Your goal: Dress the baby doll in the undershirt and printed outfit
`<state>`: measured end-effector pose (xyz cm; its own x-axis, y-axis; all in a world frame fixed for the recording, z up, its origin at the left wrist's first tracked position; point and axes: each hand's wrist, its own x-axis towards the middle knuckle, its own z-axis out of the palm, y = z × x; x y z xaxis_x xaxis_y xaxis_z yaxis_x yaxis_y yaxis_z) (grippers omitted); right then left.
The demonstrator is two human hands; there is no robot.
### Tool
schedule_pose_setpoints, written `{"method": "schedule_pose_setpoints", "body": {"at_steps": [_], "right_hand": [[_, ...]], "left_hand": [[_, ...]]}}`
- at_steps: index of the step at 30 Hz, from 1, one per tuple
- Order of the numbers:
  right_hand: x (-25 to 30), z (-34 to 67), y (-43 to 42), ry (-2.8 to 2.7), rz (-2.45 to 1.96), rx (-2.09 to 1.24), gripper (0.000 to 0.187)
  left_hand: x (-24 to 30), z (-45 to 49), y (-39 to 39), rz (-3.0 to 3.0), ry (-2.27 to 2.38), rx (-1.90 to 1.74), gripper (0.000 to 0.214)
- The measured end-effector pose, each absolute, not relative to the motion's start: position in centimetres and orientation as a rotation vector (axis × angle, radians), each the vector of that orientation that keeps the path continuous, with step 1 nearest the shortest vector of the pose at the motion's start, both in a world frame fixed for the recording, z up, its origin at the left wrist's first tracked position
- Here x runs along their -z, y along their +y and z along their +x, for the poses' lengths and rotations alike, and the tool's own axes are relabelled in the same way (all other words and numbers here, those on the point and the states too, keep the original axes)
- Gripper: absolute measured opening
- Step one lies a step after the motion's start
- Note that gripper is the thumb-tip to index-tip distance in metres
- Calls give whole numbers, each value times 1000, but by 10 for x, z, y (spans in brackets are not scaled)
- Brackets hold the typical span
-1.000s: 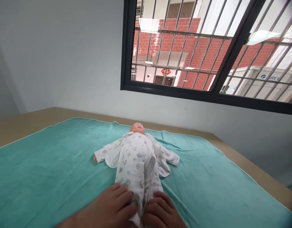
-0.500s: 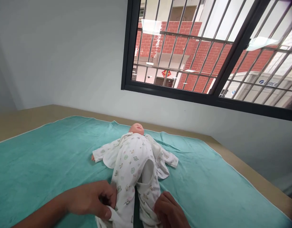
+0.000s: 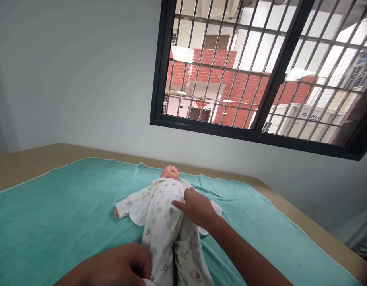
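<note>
A baby doll (image 3: 170,172) lies on its back, head toward the wall, in a white printed jacket (image 3: 138,201) with the front spread open. White printed trousers (image 3: 164,216) cover its body and legs. My left hand (image 3: 120,264) is closed on the lower part of the trouser leg at the left, pinching the cloth at the bottom edge of the view. On the right side of the trousers' upper part rests my right hand (image 3: 199,206), thumb stretched out and apart from the fingers. The doll's feet are out of view, and my right hand hides part of the right sleeve.
A green blanket (image 3: 82,206) with a pale edge lies under the doll on a tan surface (image 3: 43,161). Behind it stands a grey-white wall (image 3: 82,79) with a dark-framed, barred window (image 3: 201,130) at the upper right.
My right hand has left the lower right trouser leg and moved up to the trousers' upper part. My left hand keeps its hold on the left leg. The view has tilted slightly upward.
</note>
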<state>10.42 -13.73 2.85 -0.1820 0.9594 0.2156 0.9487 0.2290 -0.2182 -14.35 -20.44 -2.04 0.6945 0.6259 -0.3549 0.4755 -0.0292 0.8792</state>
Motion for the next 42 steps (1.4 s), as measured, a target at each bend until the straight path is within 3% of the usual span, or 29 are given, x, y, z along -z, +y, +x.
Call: {"method": "schedule_pose_setpoints", "body": {"at_steps": [10, 16, 21, 28, 32, 38, 42], "right_hand": [[-41, 92, -110, -2376, -1758, -396, 36], [-51, 81, -105, -1894, -1585, -1041, 28], [-24, 48, -103, -1881, -1654, -783, 27], [-9, 47, -116, -1942, -1609, -265, 41], [1, 55, -131, -1898, -1505, -216, 37], [16, 66, -158, -1798, -1137, -308, 12], [22, 74, -199, -1879, -1109, -435, 20]], "left_hand": [[26, -146, -201, 1685, 817, -146, 17], [26, -143, -206, 1758, 897, -153, 15], [26, -144, -205, 1737, 840, -138, 15], [10, -174, -198, 1473, 740, -60, 21], [13, -172, -196, 1460, 831, 49, 21], [32, -164, -193, 1440, 666, -59, 23], [34, -160, -194, 1343, 621, -119, 18]]}}
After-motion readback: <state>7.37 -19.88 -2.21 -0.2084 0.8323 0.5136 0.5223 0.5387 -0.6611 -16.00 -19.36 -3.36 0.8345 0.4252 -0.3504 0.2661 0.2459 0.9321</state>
